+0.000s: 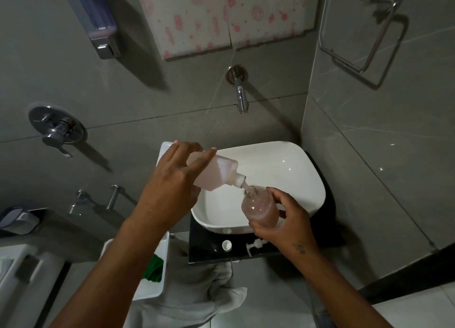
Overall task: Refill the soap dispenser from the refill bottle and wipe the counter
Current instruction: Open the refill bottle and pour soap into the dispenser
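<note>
I am looking down into a grey-tiled bathroom, where a white oval ceramic basin (pixel 295 170) is sitting on a glossy black surface (pixel 209 251) below both hands. My left hand (pixel 172 177) is gripping the translucent rectangular plastic refill bottle (pixel 216 174), tilting it so its threaded neck is pointing down toward my right. My right hand (pixel 288 219) is wrapping around the clear round soap dispenser (pixel 261 210), holding it tilted over the basin's near rim, already mostly full of pinkish soap. A thin stream seems to be passing from neck to mouth; whether the two are touching I cannot tell. The white pump head (pixel 254 246) and a small white round cap (pixel 226 245) are lying on the surface just under my right hand.

The risk, as I judge it, is overfilling: the level is nearing the shoulder, and too steep a tilt would be sending soap down the glass onto the surface. A slippery dispenser could also be sliding in my grip.
</note>
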